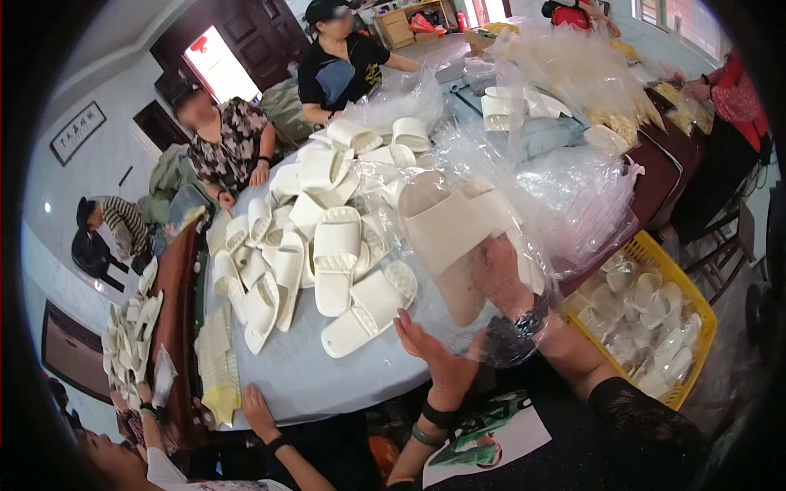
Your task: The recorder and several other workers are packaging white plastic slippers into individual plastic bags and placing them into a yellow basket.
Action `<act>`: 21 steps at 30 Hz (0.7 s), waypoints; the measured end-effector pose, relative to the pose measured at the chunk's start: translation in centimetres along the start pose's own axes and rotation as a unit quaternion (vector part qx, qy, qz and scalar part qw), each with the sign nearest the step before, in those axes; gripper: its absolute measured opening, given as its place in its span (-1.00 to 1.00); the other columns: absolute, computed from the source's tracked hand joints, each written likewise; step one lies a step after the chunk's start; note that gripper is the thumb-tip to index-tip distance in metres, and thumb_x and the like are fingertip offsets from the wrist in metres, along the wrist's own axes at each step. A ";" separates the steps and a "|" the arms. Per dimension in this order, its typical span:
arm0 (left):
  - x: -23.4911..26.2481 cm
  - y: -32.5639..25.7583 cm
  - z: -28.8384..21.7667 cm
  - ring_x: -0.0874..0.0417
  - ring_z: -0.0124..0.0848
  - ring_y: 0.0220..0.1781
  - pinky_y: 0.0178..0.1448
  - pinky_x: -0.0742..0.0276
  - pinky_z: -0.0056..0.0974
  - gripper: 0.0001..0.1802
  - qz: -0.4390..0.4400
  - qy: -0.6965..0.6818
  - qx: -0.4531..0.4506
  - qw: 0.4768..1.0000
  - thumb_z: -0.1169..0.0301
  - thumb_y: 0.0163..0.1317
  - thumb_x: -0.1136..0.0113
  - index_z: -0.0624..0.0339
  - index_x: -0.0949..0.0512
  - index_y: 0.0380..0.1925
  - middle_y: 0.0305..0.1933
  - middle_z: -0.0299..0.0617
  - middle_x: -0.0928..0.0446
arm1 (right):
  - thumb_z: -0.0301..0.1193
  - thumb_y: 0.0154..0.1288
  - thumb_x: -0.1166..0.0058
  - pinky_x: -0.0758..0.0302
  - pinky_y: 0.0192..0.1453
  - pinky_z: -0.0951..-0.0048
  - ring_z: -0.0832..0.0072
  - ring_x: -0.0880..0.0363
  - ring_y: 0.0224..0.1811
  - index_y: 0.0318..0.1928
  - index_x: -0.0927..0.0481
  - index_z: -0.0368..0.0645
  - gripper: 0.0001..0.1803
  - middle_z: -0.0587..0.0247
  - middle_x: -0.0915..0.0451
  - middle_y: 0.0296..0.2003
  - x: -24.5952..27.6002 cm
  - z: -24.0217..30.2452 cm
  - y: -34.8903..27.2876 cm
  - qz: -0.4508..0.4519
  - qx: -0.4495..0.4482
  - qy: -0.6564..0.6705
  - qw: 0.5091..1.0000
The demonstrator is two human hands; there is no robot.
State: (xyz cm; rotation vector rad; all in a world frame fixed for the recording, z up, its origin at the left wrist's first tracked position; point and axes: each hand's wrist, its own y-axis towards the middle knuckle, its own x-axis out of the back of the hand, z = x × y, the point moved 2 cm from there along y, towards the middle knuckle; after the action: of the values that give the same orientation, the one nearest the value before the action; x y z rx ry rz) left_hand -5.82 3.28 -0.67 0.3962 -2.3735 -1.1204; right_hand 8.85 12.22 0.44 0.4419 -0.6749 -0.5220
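Observation:
A pair of pale slippers [446, 225] sits inside a clear plastic bag [524, 217] above the table's right part. My right hand [501, 274] reaches into the bag, its fingers closed on the slippers; the film partly blurs the grip. Just below the bag's lower edge, my left hand [440, 360] is raised with its fingers stretched out and nothing visible in them. In front of it lies a loose cream slipper [370, 309], toe toward the upper right. A heap of similar slippers [315, 192] covers the middle of the table.
More clear bags [581, 188] are piled on the table's right. A yellow basket [700, 360] of bagged slippers stands at the lower right. A co-worker's hand [260, 416] rests at the table's near edge, left of mine. Other people stand around the table [303, 385].

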 end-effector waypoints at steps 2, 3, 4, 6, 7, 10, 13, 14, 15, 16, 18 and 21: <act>-0.3 -0.8 2.0 -0.21 0.16 0.31 0.29 -0.14 0.10 -0.19 0.060 -0.087 0.117 0.987 0.27 0.07 -0.39 0.28 -0.20 0.27 0.30 0.30 -0.16 | -0.53 0.17 -0.02 -0.40 0.07 0.08 -0.07 -0.44 -0.03 -0.09 -0.52 -0.21 -0.74 -0.15 -0.52 -0.16 0.1 0.9 0.0 -0.061 0.023 0.018 0.998; -0.3 -1.5 3.3 -0.37 0.06 0.24 0.25 -0.27 -0.02 -0.24 0.115 -0.167 0.241 0.949 0.32 0.09 -0.37 0.31 -0.23 0.25 0.22 0.26 -0.33 | -0.54 0.17 -0.01 -0.39 0.06 0.05 -0.09 -0.44 -0.03 -0.09 -0.52 -0.24 -0.74 -0.15 -0.52 -0.16 0.0 1.6 0.0 -0.074 0.060 0.025 0.995; 0.2 -2.1 4.2 -0.37 0.06 0.24 0.25 -0.27 -0.02 -0.24 0.113 -0.162 0.239 0.951 0.32 0.09 -0.37 0.31 -0.23 0.25 0.22 0.26 -0.33 | -0.55 0.17 0.01 -0.39 0.05 0.02 -0.10 -0.43 -0.03 -0.09 -0.51 -0.26 -0.74 -0.15 -0.52 -0.16 -0.1 2.2 0.1 -0.086 0.098 0.032 0.991; 0.4 -2.8 5.3 -0.60 -0.05 -0.05 0.07 -0.45 -0.16 -0.36 0.271 -0.135 0.248 0.920 0.45 0.16 -0.23 0.32 -0.28 0.24 -0.07 0.11 -0.56 | -0.55 0.16 0.01 -0.39 0.05 0.02 -0.11 -0.42 -0.02 -0.07 -0.51 -0.26 -0.72 -0.15 -0.52 -0.15 0.1 2.9 0.7 -0.103 0.112 0.023 0.988; 0.6 -3.1 5.7 -0.60 -0.05 -0.05 0.07 -0.45 -0.16 -0.36 0.272 -0.133 0.249 0.920 0.45 0.16 -0.23 0.32 -0.28 0.24 -0.07 0.11 -0.56 | -0.56 0.15 0.00 -0.38 0.05 0.01 -0.12 -0.42 -0.01 -0.05 -0.52 -0.26 -0.69 -0.15 -0.52 -0.13 0.1 3.0 1.1 -0.116 0.127 0.013 0.985; 1.3 -3.0 3.3 -0.62 -0.01 -0.21 -0.06 -0.50 -0.09 -0.44 0.352 -0.036 0.053 0.934 0.58 0.18 -0.08 0.29 -0.33 0.23 -0.22 0.03 -0.60 | -0.56 0.13 -0.01 -0.38 0.08 0.02 -0.13 -0.41 0.01 0.00 -0.51 -0.24 -0.63 -0.17 -0.52 -0.11 -1.5 1.6 2.5 -0.100 0.075 0.068 0.990; 2.2 -3.9 2.7 -0.61 0.01 -0.19 -0.08 -0.51 -0.07 -0.41 0.385 -0.076 0.054 0.918 0.68 0.17 0.05 0.24 -0.30 0.27 -0.13 0.03 -0.60 | -0.60 0.11 0.07 -0.33 0.15 -0.03 -0.12 -0.38 0.08 -0.02 -0.49 -0.26 -0.64 -0.18 -0.49 -0.05 -2.5 0.9 2.8 -0.039 0.103 0.020 0.994; 2.6 -4.1 2.9 -0.61 0.01 -0.19 -0.08 -0.51 -0.07 -0.41 0.382 -0.073 0.057 0.920 0.68 0.17 0.05 0.24 -0.30 0.27 -0.13 0.03 -0.60 | -0.60 0.11 0.07 -0.33 0.15 -0.03 -0.12 -0.38 0.08 -0.02 -0.49 -0.26 -0.64 -0.18 -0.49 -0.05 -2.7 0.9 2.7 -0.035 0.105 0.023 0.994; 3.2 -4.0 3.1 -0.61 0.02 -0.18 -0.06 -0.51 -0.07 -0.42 0.378 -0.093 0.079 0.918 0.68 0.18 0.05 0.22 -0.32 0.27 -0.13 0.04 -0.60 | -0.54 0.16 0.06 -0.34 0.14 -0.01 -0.11 -0.41 0.05 -0.01 -0.51 -0.22 -0.65 -0.16 -0.51 -0.05 -2.9 1.0 2.5 -0.045 0.130 0.007 0.990; 3.7 -4.0 3.2 -0.61 0.02 -0.17 -0.04 -0.51 -0.08 -0.43 0.374 -0.113 0.100 0.915 0.67 0.19 0.05 0.21 -0.33 0.27 -0.12 0.04 -0.60 | -0.48 0.21 0.05 -0.35 0.13 0.01 -0.10 -0.45 0.02 0.01 -0.53 -0.18 -0.66 -0.15 -0.53 -0.06 -3.0 1.2 2.4 -0.055 0.156 -0.009 0.986; 4.5 -4.5 3.2 -0.60 0.04 -0.17 -0.04 -0.52 -0.09 -0.45 0.368 -0.111 0.098 0.918 0.66 0.20 0.03 0.19 -0.35 0.25 -0.12 0.06 -0.60 | -0.43 0.22 0.05 -0.31 0.17 0.00 -0.09 -0.45 0.04 0.01 -0.53 -0.18 -0.67 -0.13 -0.54 -0.06 -4.4 0.0 2.1 -0.023 0.131 0.002 0.991; 5.3 -6.3 4.2 -0.60 0.08 -0.15 -0.03 -0.52 -0.12 -0.47 0.388 -0.125 0.161 0.899 0.63 0.23 0.00 0.14 -0.38 0.24 -0.09 0.12 -0.58 | -0.33 0.23 0.03 -0.24 0.23 -0.03 -0.07 -0.43 0.08 0.00 -0.52 -0.16 -0.66 -0.10 -0.56 -0.06 -6.1 -0.9 2.2 0.088 0.120 -0.052 0.988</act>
State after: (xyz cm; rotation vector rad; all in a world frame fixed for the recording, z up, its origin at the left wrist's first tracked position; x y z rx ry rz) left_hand -12.20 -0.37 -6.28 -0.5984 -2.5465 -0.4173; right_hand 6.11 17.71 -1.83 0.5785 -0.8735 -0.2992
